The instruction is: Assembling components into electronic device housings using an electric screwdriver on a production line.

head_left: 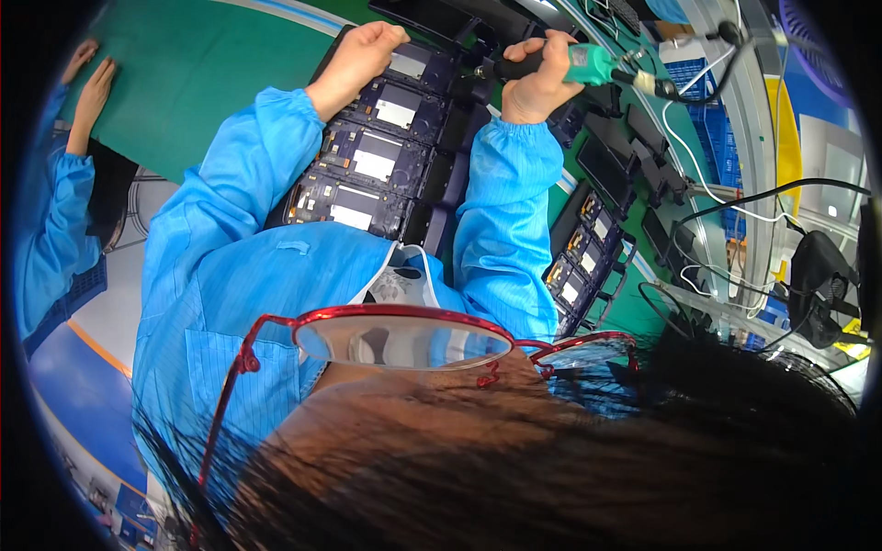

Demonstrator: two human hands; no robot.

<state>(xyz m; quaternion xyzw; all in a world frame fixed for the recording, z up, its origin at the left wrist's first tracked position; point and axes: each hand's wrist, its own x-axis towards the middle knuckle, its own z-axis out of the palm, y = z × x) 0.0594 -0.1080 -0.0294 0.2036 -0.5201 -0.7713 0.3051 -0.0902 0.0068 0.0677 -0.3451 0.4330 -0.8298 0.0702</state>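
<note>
In my right hand (540, 84) is an electric screwdriver (590, 64) with a green and black body, lying sideways with its bit end toward my left hand. A cable leaves its green end. My left hand (366, 57) is closed, fingertips pinched together, above the far part of a row of opened dark electronic devices (375, 165). These devices show white rectangular parts and small boards inside. Whatever the left fingertips hold, if anything, is too small to make out. Dark holders (457, 174) run along the right side of the row.
A green mat (211, 69) covers the bench on the left, where another person's hand (94, 96) rests near its edge. A second row of opened devices (581, 262) lies to the right. Black cables (772, 197) and blue crates (712, 129) are farther right.
</note>
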